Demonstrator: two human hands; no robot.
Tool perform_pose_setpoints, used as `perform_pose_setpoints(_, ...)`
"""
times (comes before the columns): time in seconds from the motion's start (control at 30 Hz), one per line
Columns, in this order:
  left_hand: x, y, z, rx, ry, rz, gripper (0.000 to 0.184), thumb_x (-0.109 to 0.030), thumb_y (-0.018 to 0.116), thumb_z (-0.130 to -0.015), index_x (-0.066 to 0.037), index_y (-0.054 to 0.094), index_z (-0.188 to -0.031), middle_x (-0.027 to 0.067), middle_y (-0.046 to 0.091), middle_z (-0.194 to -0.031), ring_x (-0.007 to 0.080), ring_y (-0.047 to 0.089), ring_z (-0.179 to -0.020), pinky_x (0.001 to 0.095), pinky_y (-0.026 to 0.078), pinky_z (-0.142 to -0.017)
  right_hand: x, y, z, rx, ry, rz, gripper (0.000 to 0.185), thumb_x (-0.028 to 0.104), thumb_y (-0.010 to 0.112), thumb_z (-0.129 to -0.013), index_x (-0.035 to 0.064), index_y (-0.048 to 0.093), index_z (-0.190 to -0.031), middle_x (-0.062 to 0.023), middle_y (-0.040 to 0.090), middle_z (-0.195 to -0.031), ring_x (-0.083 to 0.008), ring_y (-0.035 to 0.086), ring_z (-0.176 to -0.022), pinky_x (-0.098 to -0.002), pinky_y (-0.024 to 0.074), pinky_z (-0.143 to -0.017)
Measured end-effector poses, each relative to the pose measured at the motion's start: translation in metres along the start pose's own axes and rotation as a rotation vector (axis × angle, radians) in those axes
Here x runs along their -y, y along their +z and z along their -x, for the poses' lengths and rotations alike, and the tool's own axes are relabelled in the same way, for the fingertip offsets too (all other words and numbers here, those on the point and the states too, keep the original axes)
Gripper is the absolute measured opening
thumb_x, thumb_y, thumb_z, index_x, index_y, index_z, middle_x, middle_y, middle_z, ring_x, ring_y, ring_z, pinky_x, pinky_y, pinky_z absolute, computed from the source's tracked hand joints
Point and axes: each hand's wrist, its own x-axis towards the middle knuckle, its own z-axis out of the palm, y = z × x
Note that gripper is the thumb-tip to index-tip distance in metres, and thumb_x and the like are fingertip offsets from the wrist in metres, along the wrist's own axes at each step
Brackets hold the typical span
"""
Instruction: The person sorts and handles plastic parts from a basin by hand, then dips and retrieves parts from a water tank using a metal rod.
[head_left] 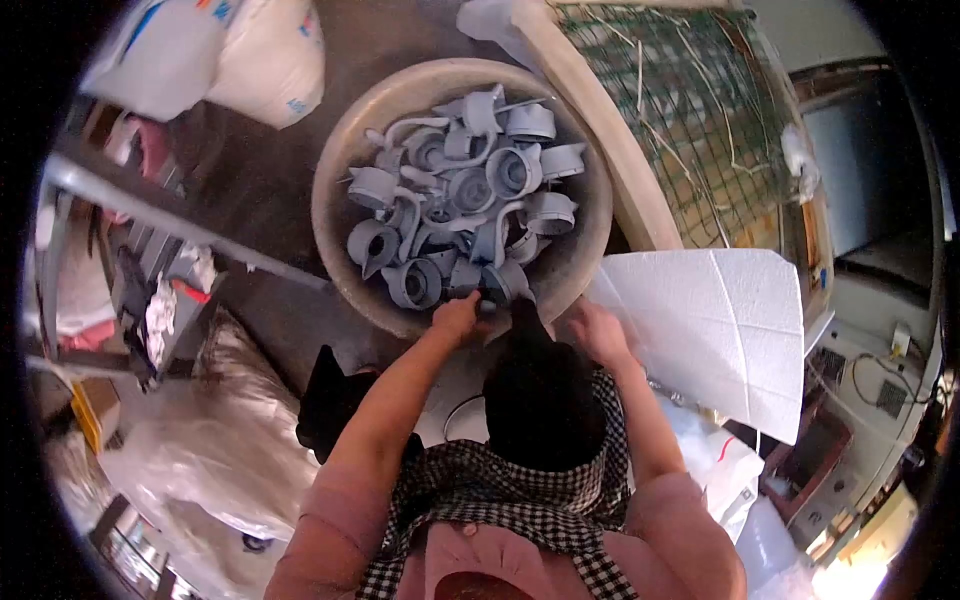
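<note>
A round, pale tub [331, 190] holds a pile of grey moulded plastic parts [470, 188], with ring-shaped cups and curved handle-like arms. My left hand [457, 318] is at the tub's near rim, just below the nearest parts. Its fingers are bent together; a small dark patch beside the fingertips is too unclear to name. My right hand [600, 333] is outside the tub's near right rim, beside the edge of a white foam sheet [710, 320]. The right fingers look loosely apart, with nothing visible in them.
Right of the tub stands a pale-framed crate with green mesh [660, 90]. White sacks [265, 60] are at the upper left. A metal rack [190, 215] and clear plastic wrapping [210, 440] occupy the left side. My dark-clad knees [545, 400] are close to the tub.
</note>
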Motion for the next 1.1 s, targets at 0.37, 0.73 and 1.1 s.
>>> perform_pose_setpoints(0.37, 0.039, -0.068, 0.025, -0.583, 0.376, 1.411, 0.020, -0.023, 0.063, -0.084, -0.008, 0.050, -0.089, 0.0071, 0.052, -0.070, 0.0187, 0.053, -0.069, 0.0346, 0.045, -0.062, 0.038, 0.021, -0.095, -0.031, -0.679, -0.104, 0.043, 0.030, 0.059, -0.084, -0.0021, 0.049, -0.112, -0.0139, 0.062, -0.088, -0.0224, 0.061, -0.088, -0.0391, 0.0441, -0.080)
perform_pose_setpoints(0.73, -0.084, -0.149, 0.129, -0.750, 0.459, 1.636, 0.034, -0.028, 0.074, -0.075, -0.008, 0.056, -0.096, 0.0019, 0.052, -0.067, 0.0118, 0.047, -0.052, 0.0274, 0.042, -0.049, 0.150, -0.092, -0.022, -0.060, -0.754, -0.332, 0.036, 0.032, 0.044, -0.093, -0.0009, 0.045, -0.108, -0.0123, 0.060, -0.071, -0.0253, 0.060, -0.069, -0.0367, 0.0452, -0.066)
perform_pose_setpoints(1.1, -0.044, -0.179, 0.131, -1.011, 0.221, 1.536, 0.024, -0.029, 0.053, -0.091, -0.006, 0.052, -0.084, 0.0032, 0.055, -0.065, 0.0158, 0.060, -0.055, 0.0244, 0.035, -0.039, 0.156, -0.142, -0.077, -0.271, -0.702, -0.522, 0.027, 0.024, 0.054, -0.090, 0.0017, 0.058, -0.104, -0.0077, 0.062, -0.096, -0.0160, 0.057, -0.086, -0.0293, 0.0451, -0.079)
